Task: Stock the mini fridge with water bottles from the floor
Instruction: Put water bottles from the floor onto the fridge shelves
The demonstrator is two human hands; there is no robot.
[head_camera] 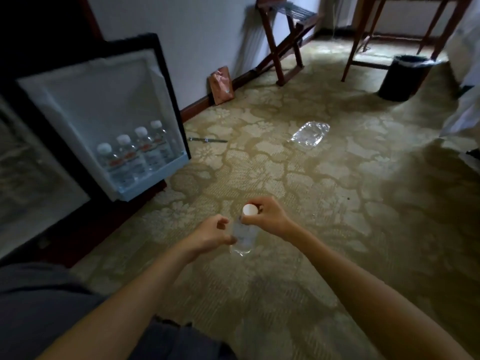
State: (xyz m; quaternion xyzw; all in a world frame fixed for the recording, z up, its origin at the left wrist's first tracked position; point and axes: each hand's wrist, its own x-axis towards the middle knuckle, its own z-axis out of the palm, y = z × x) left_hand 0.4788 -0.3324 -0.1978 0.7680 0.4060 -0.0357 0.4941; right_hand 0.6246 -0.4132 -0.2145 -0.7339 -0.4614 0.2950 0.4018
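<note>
Clear glossy plastic bottle (243, 239), matt white cap (250, 209), lower centre. Woven patterned carpet (337, 190), matt. Smooth white plastic fridge door liner (104, 100), left. Crinkled clear plastic wrap (310, 134), centre. Dark polished wood rack (283, 40), top.

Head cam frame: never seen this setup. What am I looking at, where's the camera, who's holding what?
There is no robot here. One wide-angle camera sits on a person's head and looks forward and down, so the two bare arms coming in from the bottom are the wearer's own.

The right hand grips a clear water bottle near its white cap, holding it above the patterned carpet. The left hand is beside the bottle's body; whether its fingers touch it is unclear.

On the left the mini fridge door stands open, with four capped bottles upright in its bottom shelf. Farther off, crumpled clear plastic wrap lies on the carpet, and a dark waste bin stands beside table legs.
</note>
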